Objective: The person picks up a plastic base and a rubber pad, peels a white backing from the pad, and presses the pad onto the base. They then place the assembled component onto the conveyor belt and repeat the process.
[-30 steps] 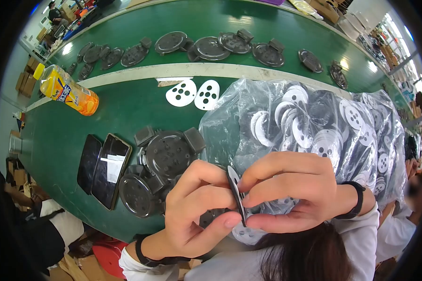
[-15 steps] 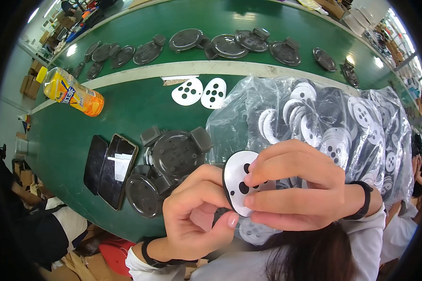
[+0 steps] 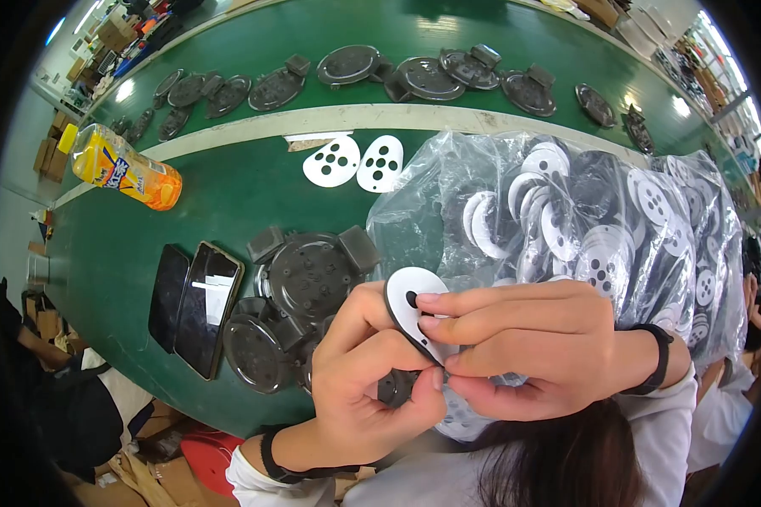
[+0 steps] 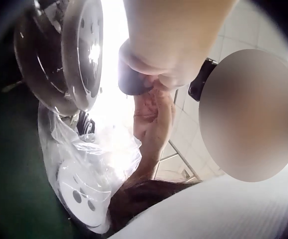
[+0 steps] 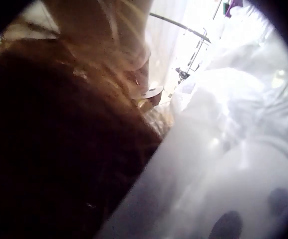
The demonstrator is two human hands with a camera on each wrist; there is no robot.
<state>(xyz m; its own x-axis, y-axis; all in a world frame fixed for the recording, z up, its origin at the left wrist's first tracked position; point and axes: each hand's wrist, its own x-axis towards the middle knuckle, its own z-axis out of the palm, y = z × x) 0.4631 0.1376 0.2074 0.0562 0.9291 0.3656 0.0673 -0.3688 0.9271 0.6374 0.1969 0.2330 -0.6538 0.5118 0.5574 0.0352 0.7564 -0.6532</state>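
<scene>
Both hands meet over the near table edge on one white perforated disc (image 3: 404, 306) with a black edge. My left hand (image 3: 372, 372) pinches its lower rim with thumb and curled fingers. My right hand (image 3: 516, 346) grips it from the right, fingers laid across its face. A clear plastic bag (image 3: 583, 220) full of similar white discs lies just behind the hands. In the left wrist view the bag (image 4: 84, 169) and a dark round plastic part (image 4: 79, 55) show. The right wrist view is blurred, showing only the bag (image 5: 233, 149).
Dark round plastic parts (image 3: 300, 275) are stacked left of the hands, with two phones (image 3: 190, 304) beside them. Two loose white discs (image 3: 355, 162) lie mid-table and an orange drink bottle (image 3: 123, 169) at far left. More dark parts (image 3: 414, 72) line the back strip.
The disc went from edge-on to face-on, then tilted lower and to the left. My right fingers now cover more of its face and my left thumb sits under its rim.
</scene>
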